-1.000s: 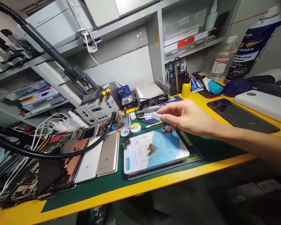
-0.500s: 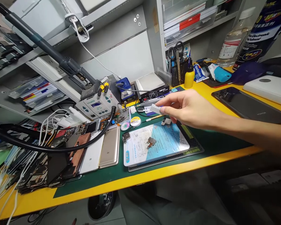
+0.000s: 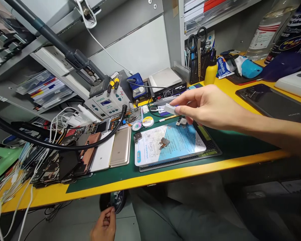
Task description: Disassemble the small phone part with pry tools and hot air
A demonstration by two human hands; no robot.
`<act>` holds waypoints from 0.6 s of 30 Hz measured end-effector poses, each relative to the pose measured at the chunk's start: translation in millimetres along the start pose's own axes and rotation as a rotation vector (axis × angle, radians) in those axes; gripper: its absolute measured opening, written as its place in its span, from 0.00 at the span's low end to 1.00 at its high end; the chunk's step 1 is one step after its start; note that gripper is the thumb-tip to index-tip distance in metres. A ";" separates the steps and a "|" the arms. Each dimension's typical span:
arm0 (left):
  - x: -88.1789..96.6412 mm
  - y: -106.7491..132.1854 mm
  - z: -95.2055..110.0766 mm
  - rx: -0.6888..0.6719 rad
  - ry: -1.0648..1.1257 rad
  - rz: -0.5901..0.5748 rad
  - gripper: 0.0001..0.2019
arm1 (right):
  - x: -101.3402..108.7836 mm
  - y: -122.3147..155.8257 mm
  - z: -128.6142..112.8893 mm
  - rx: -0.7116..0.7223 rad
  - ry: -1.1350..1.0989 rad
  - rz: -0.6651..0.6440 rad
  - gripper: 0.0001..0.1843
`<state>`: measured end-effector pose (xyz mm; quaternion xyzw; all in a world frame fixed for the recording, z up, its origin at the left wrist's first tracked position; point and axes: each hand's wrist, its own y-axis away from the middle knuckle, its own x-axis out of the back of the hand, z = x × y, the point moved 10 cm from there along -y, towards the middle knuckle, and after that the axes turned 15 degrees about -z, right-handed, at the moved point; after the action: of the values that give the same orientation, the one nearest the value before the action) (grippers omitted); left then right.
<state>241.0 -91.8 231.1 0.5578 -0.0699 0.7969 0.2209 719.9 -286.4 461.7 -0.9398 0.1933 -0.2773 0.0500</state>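
Note:
My right hand (image 3: 206,107) reaches out over the green bench mat (image 3: 228,142), pinching a small grey-white block (image 3: 170,108) between thumb and fingers. Below it lies a blue-and-white printed sheet (image 3: 169,146) with a small brown part (image 3: 164,143) on it and a black part (image 3: 137,136) at its corner. My left hand (image 3: 104,225) is down below the bench edge, fingers curled on a round dark object (image 3: 114,199) near the floor.
Gold and white phone backs (image 3: 119,147) and stripped phones (image 3: 65,160) lie left. A rework station (image 3: 107,103), a hot plate (image 3: 165,82), solder reels (image 3: 147,121), a tool holder (image 3: 200,63), a yellow bottle (image 3: 211,72), a dark phone (image 3: 273,103). A black hose (image 3: 65,147) arcs over the bench.
The view has tilted down and shifted; my left hand has come into sight below the bench. My right hand still holds the small block in about the same place.

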 end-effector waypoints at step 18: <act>18.9 72.0 174.2 -0.872 0.144 -0.068 0.07 | -60.1 92.0 -66.4 0.371 0.428 -0.239 0.07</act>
<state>354.2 -213.3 322.3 0.3576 -0.3659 0.7219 0.4659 606.8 -346.6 468.9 -0.8509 0.0335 -0.5035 0.1461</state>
